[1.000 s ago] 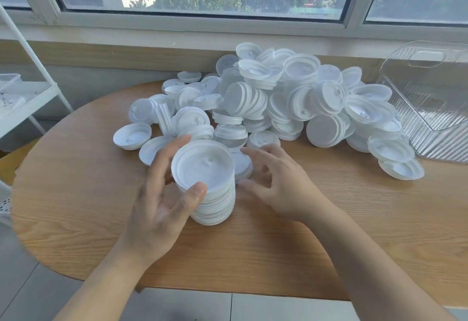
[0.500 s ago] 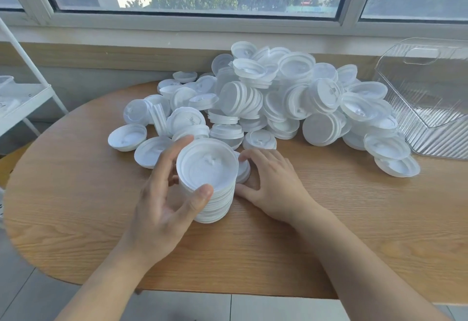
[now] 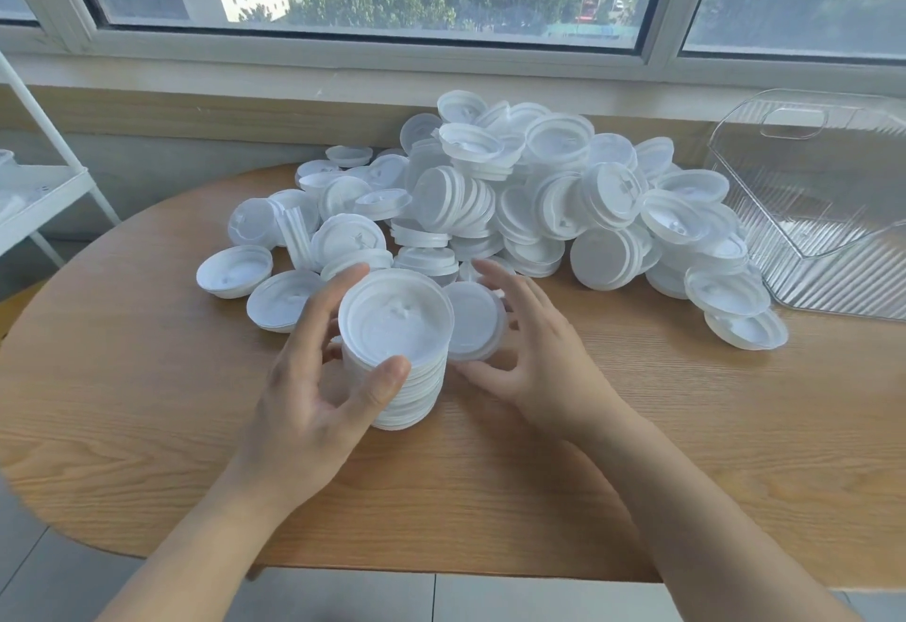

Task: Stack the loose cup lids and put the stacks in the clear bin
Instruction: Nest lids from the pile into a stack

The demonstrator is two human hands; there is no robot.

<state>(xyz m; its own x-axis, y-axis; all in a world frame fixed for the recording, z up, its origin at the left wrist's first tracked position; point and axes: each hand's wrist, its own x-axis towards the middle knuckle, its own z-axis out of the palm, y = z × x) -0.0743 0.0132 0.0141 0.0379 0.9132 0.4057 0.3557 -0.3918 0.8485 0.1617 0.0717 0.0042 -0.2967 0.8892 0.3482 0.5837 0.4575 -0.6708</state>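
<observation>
A tall stack of white cup lids [image 3: 399, 352] stands on the wooden table near its front. My left hand [image 3: 314, 371] holds this stack, thumb on the near side and fingers round the left. Just right of it, my right hand [image 3: 529, 352] grips a short stack of lids [image 3: 473, 322] tipped up off the table, thumb below and fingers along its far edge. Behind both lies a big heap of loose white lids [image 3: 515, 195]. The clear bin [image 3: 828, 209] stands at the right by the window, and I see no lids in it.
The round wooden table [image 3: 147, 376] ends close to me at the front and left. A white metal shelf [image 3: 34, 199] stands off the table's left side. Single lids [image 3: 234, 271] lie apart at the heap's left and right ends. The window sill runs behind.
My right hand has lifted and tilted the short stack of lids beside the tall one; earlier it lay over them on the table. My left hand keeps its hold on the tall stack.
</observation>
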